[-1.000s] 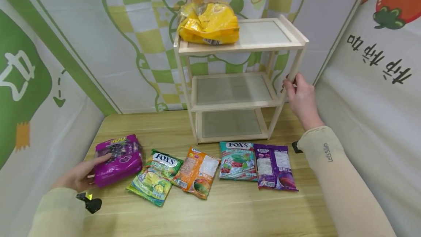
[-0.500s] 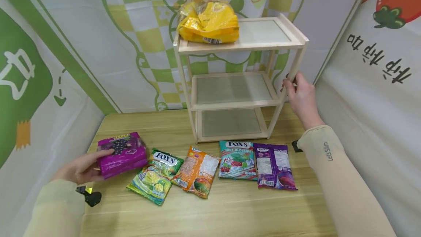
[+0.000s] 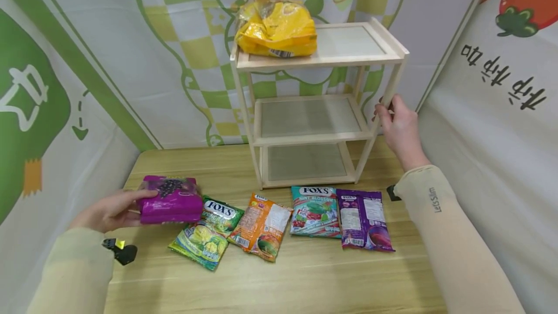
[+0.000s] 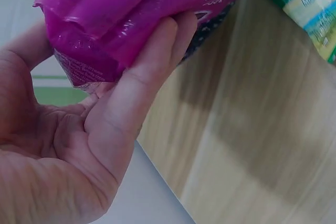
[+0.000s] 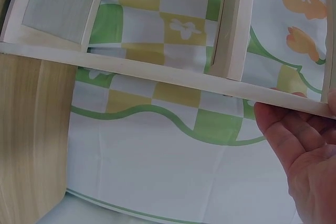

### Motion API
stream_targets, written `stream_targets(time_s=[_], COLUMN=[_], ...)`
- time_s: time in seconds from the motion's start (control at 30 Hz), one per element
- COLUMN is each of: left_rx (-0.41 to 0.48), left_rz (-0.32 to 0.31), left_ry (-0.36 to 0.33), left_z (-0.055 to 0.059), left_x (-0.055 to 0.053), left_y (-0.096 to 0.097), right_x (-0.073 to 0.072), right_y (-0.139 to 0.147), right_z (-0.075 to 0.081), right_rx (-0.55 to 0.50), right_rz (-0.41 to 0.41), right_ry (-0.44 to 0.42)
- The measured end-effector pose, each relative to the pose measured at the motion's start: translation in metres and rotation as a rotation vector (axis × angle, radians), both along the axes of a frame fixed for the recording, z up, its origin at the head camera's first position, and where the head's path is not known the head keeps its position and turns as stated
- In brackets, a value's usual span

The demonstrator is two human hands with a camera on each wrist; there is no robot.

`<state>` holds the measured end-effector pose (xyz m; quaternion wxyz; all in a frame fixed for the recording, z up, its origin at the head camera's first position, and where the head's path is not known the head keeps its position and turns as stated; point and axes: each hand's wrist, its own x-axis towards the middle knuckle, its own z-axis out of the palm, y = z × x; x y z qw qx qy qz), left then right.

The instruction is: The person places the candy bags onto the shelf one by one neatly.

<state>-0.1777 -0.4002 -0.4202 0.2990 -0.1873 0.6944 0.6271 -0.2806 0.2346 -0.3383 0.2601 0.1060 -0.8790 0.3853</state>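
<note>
My left hand (image 3: 106, 211) grips one end of a plump purple candy bag (image 3: 174, 206) with grapes printed on it. In the left wrist view the thumb and fingers lie on either side of the bag (image 4: 115, 19), above the wood tabletop. The bag overlaps the corner of a green Fox's candy bag (image 3: 207, 236) in the head view. At the right, my right hand (image 3: 402, 132) holds the front right post of a light wooden three-tier shelf (image 3: 311, 141). The right wrist view has the fingers (image 5: 278, 124) curled at that post (image 5: 157, 81).
A yellow bag (image 3: 276, 30) sits on the left half of the shelf's top. Along the table (image 3: 279, 287), in front of the shelf, lie an orange candy bag (image 3: 260, 227), a teal Fox's bag (image 3: 316, 212) and a dark purple bag (image 3: 365, 221). Printed cloth walls enclose the table.
My left hand has carried the purple grape bag to the right and turned it, so its lower edge now runs nearly level. The right hand stays on the shelf post.
</note>
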Motion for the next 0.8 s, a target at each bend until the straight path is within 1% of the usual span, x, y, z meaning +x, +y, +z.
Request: stream_targets(time_s=[0.17, 0.37, 0.67, 0.8], left_rx=[-0.026, -0.058, -0.045, -0.044], left_rz=[0.006, 0.0, -0.019, -0.003], left_ry=[0.035, 0.077, 0.14, 0.155], left_z=[0.005, 0.01, 0.017, 0.022], left_x=[-0.004, -0.004, -0.005, -0.006], left_y=[0.007, 0.014, 0.026, 0.029], right_x=[0.0, 0.0, -0.001, 0.001], right_y=[0.0, 0.0, 0.0, 0.0], right_z=[0.0, -0.001, -0.001, 0.0], right_rx=[0.002, 0.003, -0.011, -0.021], right_rz=[-0.005, -0.002, 0.004, 0.006], right_ry=[0.003, 0.018, 0.027, 0.007])
